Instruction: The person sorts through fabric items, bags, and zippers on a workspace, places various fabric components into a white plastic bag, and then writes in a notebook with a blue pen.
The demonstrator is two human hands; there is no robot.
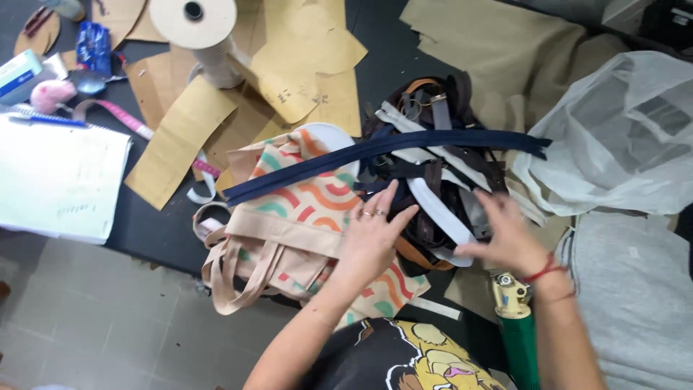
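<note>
We are leaning over a dark table (155, 227) that is lying cluttered from edge to edge. Largest on it, at the right, a clear plastic bag (621, 137) is sitting crumpled on a grey cloth (635, 289). Tan paper patterns (289, 65) are spreading across the top, and a white notebook (58, 180) is lying at the left. In the middle, a patterned tote (289, 224) is resting with its beige handles hanging off the near edge, and just to its right a heap of straps (440, 166) in brown, white and black is piling up. A long navy zipper (375, 152) is running slantwise over both tote and heap.

Our left hand (372, 231) is lying flat and open on the tote, fingers spread, their tips reaching the heap's edge just under the zipper; it is gripping nothing. Our right hand (509, 235) is resting on the heap's near right side, fingers stretched out towards a white strap (440, 213); we cannot tell whether it is pinching the strap or only touching it, since the hand is blurring.

A thread spool (195, 29) is standing at the top, a pink tape measure (126, 119) is curling beside the notebook, and a green tool (520, 339) is being cut off by the lower edge.
</note>
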